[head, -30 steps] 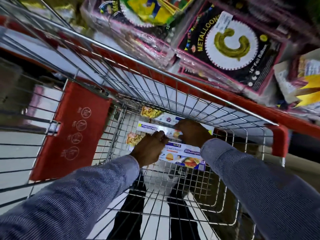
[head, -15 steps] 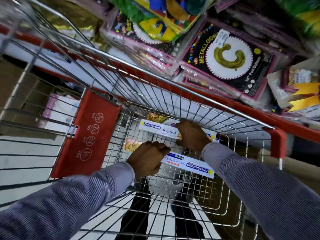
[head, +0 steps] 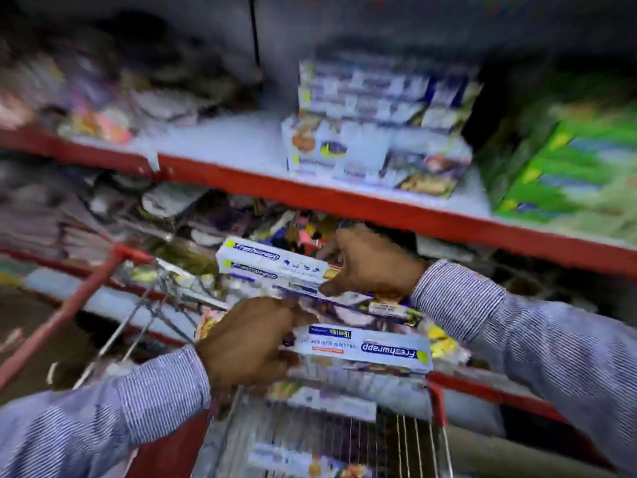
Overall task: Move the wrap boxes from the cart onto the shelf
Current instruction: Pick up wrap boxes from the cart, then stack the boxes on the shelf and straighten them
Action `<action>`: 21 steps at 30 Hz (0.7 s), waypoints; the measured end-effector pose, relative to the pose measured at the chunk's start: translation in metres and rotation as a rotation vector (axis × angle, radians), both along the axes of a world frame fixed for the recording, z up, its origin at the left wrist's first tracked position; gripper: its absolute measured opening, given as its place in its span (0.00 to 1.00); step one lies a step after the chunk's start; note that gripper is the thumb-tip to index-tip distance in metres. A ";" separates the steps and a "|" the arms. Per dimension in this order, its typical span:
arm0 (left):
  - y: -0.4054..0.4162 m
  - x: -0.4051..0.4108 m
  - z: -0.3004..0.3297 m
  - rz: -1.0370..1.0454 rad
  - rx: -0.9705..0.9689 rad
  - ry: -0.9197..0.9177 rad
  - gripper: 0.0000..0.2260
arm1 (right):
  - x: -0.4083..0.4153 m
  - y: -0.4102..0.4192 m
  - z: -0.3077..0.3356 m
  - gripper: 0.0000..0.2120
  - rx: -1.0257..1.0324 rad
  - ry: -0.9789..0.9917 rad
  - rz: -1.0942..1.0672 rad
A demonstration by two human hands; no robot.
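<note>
each grip (head: 248, 343) (head: 365, 267) clasping a wrap box (head: 365, 346) (head: 272, 263)

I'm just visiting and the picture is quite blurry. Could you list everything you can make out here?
held boxes: at least two, white and blue, one in each hand above the cart
shelf boxes: a stack, count unclear, white and blue, on the upper shelf
cart boxes: at least one, white, blurred, in the cart
green packs: count unclear, upper shelf, right
shelf: white with red edge
cart: one, wire with red trim, below
left hand: grips near box
right hand: grips far box
sleeves: two, striped
</note>
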State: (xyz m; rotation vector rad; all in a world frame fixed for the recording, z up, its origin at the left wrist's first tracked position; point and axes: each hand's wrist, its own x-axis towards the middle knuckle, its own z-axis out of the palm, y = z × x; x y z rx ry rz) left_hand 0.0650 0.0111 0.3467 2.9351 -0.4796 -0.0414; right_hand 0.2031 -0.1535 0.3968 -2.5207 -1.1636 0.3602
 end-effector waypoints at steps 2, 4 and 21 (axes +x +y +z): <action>-0.001 0.017 0.048 -0.020 -0.025 -0.088 0.32 | 0.009 -0.004 0.056 0.17 0.039 -0.085 -0.010; -0.002 0.033 0.088 -0.041 -0.003 -0.174 0.32 | 0.016 -0.010 0.101 0.18 0.068 -0.162 -0.033; -0.015 0.148 0.191 -0.005 -0.064 -0.156 0.26 | 0.166 -0.018 0.173 0.24 0.004 -0.278 -0.232</action>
